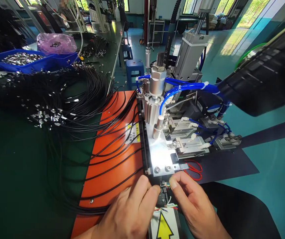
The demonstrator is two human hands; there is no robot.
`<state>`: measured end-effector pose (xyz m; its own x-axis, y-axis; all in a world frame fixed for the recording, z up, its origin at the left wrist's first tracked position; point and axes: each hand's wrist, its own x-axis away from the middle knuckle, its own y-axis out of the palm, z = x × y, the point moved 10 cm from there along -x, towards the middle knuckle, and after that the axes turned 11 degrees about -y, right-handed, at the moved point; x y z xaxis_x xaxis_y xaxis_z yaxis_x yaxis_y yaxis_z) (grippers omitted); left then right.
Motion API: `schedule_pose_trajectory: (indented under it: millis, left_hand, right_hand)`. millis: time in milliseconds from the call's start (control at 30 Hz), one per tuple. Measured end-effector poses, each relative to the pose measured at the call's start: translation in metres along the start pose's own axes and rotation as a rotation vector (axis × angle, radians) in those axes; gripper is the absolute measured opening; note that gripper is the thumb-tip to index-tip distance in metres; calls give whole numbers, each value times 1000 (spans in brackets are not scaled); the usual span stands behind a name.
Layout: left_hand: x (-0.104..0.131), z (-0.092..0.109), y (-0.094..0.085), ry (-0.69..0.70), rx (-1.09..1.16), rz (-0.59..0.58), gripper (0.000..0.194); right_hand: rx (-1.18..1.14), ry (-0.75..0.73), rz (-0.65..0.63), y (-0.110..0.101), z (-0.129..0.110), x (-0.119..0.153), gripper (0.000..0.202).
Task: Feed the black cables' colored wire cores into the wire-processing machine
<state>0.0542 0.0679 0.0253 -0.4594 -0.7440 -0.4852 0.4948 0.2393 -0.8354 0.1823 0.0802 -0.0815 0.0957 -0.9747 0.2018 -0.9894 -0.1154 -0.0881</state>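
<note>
At the near end of the machine [161, 149], both hands meet over a small black fixture [162, 196]. My left hand [135, 205] is closed, thumb and forefinger pressed together at the fixture's left side; a black cable runs under it. My right hand [194, 202] pinches at the right side, by the tips of thin coloured wires [166, 186]. The fingers hide what exactly each hand grips. More loose coloured wires [168, 207] lie just below, above a yellow arrow label [164, 227].
Black cables [117, 146] cross the orange plate [107, 172] on the left. Bundles with metal connectors [49, 116] lie on the green table [20, 172], near a blue tray [28, 66] of metal parts. Red-handled scissors [195, 171] sit right of the machine. Someone stands in the far background.
</note>
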Motion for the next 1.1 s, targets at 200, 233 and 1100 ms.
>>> schedule_pose_trajectory:
  millis: [200,233,1100]
  left_hand:
    - [1,1,-1,1,-24,9,34]
    - [0,1,0,0,-27,4,34]
    - [-4,3,3,-55,-25,-158,38]
  right_hand:
    - [31,-8,17,-2,4,1,35]
    - [30,-10,16,-1,4,1,35]
    - [-82,-20,33,2,8,3,33]
